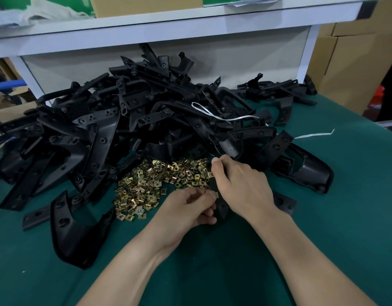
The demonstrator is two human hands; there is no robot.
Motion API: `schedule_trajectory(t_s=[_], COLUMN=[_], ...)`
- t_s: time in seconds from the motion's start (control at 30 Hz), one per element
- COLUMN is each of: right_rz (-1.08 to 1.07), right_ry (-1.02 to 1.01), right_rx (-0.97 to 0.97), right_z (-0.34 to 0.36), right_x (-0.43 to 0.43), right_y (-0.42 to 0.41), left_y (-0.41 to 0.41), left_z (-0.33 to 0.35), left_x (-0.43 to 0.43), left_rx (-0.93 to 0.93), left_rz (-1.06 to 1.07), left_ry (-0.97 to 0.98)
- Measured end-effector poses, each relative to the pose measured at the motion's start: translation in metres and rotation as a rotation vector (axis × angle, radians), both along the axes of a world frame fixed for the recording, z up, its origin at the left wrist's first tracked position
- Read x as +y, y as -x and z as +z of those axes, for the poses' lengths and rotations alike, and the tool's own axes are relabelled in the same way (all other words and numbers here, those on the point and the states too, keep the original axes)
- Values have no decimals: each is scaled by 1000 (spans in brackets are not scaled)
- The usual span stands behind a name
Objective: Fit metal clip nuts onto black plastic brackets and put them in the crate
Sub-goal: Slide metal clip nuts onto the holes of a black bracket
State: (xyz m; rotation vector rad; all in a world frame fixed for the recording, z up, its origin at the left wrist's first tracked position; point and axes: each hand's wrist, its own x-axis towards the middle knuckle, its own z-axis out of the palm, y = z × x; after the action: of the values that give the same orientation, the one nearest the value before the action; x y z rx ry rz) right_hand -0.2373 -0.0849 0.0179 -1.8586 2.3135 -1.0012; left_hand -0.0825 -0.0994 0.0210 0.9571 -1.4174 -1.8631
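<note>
Green cloth covers the worktop (345, 217). A white shelf (168, 29) and brown boxes (345, 62) stand behind it at the top of the frame. A big heap of black brackets (146, 120) fills the middle, and a white string (223, 117) lies over it. Just below the heap is a spread of small gold clip nuts (159, 180). They lie close to the hands, so they are easy to reach.

The right hand (241, 186) has its grip closed round one black bracket (222, 208). I think it holds the bracket tight to keep it steady. The left hand (188, 208) has its grip pinched on one clip nut (216, 194), right at the edge of that bracket. It looks like the nut is about to slide on.

The held bracket is dark and dull, and the hands hide most of it. The nuts are shiny, square and folded, and some show a round hole. No crate shows in the frame.
</note>
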Motion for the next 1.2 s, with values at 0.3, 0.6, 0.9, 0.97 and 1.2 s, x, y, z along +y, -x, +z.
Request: schedule_trajectory(t_s=[0.3,0.6,0.9,0.97,1.2], right_rz=[-12,-20,-16,-10,-1], right_ry=[13,39,13,9,13], right_rx=[15,34,29,31,21], right_z=[-1,-1,0,-1,-2], right_x=[0,0,0,0,-2], right_y=[-2,-5,-7,-8,-8], left_y=[1,1,1,1,0], left_z=[-2,-3,-4,-4,-4], left_x=[0,1,0,0,-1], left_rx=[-10,-20,-21,-27,-51], left_rz=[12,9,16,11,8], left_ry=[19,49,48,50,49])
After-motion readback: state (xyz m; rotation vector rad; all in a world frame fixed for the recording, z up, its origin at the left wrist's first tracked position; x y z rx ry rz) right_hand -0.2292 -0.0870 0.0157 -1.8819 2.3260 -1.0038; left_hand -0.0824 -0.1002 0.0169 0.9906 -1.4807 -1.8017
